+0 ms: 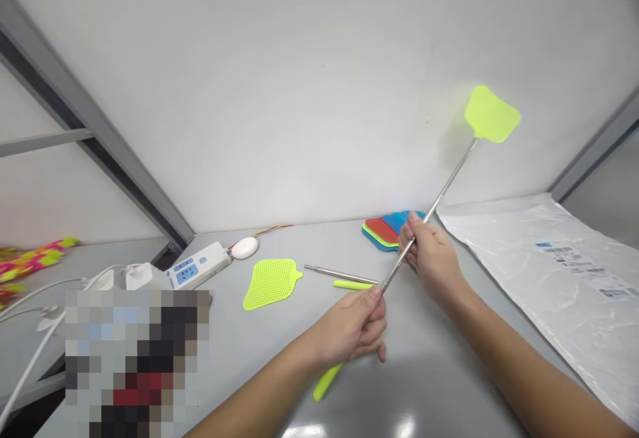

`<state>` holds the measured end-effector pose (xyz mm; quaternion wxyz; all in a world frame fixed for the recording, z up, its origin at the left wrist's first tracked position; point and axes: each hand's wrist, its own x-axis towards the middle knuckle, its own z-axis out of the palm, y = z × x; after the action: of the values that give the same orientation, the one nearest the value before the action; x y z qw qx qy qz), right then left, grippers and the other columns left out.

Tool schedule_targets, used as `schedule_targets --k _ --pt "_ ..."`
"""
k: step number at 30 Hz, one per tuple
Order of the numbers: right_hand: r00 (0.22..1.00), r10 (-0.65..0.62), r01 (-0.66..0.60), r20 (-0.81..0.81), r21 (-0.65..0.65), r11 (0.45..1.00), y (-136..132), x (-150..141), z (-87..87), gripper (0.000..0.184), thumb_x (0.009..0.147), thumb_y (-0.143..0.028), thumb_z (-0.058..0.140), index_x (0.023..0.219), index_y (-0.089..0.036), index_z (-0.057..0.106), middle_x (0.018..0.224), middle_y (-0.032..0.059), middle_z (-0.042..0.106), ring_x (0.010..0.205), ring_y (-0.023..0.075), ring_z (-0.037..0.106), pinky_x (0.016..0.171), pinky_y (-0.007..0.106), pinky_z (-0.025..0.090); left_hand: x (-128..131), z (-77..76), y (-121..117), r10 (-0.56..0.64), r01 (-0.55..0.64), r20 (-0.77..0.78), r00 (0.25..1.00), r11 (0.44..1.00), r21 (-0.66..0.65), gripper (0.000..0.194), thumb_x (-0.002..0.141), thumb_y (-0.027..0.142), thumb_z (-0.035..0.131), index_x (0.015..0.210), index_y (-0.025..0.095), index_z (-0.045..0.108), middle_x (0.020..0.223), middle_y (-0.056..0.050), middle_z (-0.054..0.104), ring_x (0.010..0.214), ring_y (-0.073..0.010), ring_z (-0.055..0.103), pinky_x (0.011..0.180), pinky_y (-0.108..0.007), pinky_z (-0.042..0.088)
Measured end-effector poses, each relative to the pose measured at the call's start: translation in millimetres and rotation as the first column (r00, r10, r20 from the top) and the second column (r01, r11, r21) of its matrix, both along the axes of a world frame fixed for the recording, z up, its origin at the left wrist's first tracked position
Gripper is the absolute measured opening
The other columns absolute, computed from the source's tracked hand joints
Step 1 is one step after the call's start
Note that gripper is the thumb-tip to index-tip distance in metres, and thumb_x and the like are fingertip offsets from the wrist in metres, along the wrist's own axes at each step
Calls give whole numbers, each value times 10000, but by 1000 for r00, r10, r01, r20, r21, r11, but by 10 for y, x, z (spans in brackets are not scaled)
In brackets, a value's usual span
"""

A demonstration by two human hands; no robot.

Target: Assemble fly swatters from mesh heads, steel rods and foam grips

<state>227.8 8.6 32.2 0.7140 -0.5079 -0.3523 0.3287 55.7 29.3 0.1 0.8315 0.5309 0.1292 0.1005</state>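
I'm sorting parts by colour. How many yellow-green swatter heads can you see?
3: one raised on the metal rod that both hands hold, one loose mesh head lying on the table, one edge showing in the coloured stack. That stack may hide more.

Bare hands, bare forearms, no sleeves

Bright, even overhead light fills the scene, throwing white glare patches on the grey tabletop near the bottom edge and only soft shadows, while wide-angle distortion bends the frame edges and a pixelated block masks the lower left.
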Motion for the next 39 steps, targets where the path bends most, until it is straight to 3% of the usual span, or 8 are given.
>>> schedule_targets --k 4,7,11,13,19,25,31,39 --pt "999 -14 13 42 12 1000 42 145 -37 426 863 -543 532 614 -213 425 480 -84 252 441 84 263 432 228 290 5 -97 28 -5 6 -14 1000 1000 8 425 958 539 280 706 206 362 428 127 244 333 -55 202 659 -319 477" --pt "983 24 -19 184 -31 999 44 49 -152 402 872 -538 519 651 -210 445 513 -73 323 461 84 315 459 227 308 8 -148 80 35 -34 -10 999 999 34 425 964 525 272 702 205 367 412 125 265 318 -56 205 644 -315 473" --pt "922 280 -259 269 -113 959 -8 -237 -302 387 865 -509 544 652 -204 439 566 -60 388 510 82 381 484 217 315 -10 -104 127 66 -67 21 998 997 46 411 966 515 279 702 209 353 395 128 267 303 -60 222 639 -318 473" --pt "898 337 -317 283 -115 942 -35 -330 -330 415 902 -503 478 623 -198 440 549 -56 381 511 84 381 487 219 313 -21 -58 124 66 -67 22 998 996 58 413 965 517 282 695 210 344 392 127 263 306 -61 230 646 -321 474" --pt "924 132 -134 358 -21 991 -28 -194 -217 499 941 -477 381 544 -188 468 503 -37 396 484 90 368 478 235 298 -29 11 79 -6 5 28 1000 999 50 406 966 509 282 695 211 337 417 128 243 323 -58 202 642 -329 480" --pt "963 -100 92 250 44 995 17 156 -87 479 920 -494 421 544 -200 454 484 -35 391 461 97 358 453 242 287 -38 57 56 -56 58 -26 998 995 87 427 962 521 285 673 209 327 427 125 231 347 -56 192 662 -324 487" --pt "971 -162 144 175 111 983 12 212 -61 484 877 -555 471 532 -221 409 464 -42 357 437 104 342 423 248 291 -42 46 58 -60 65 -43 997 991 114 414 964 507 300 681 208 341 431 122 247 356 -58 199 666 -319 487" --pt "986 168 -168 -16 -26 985 -12 -260 -209 492 872 -584 474 564 -205 413 453 -71 305 417 79 295 414 222 260 -61 -15 116 4 0 -38 999 994 109 421 964 509 291 672 209 340 406 126 241 322 -59 212 660 -329 491"
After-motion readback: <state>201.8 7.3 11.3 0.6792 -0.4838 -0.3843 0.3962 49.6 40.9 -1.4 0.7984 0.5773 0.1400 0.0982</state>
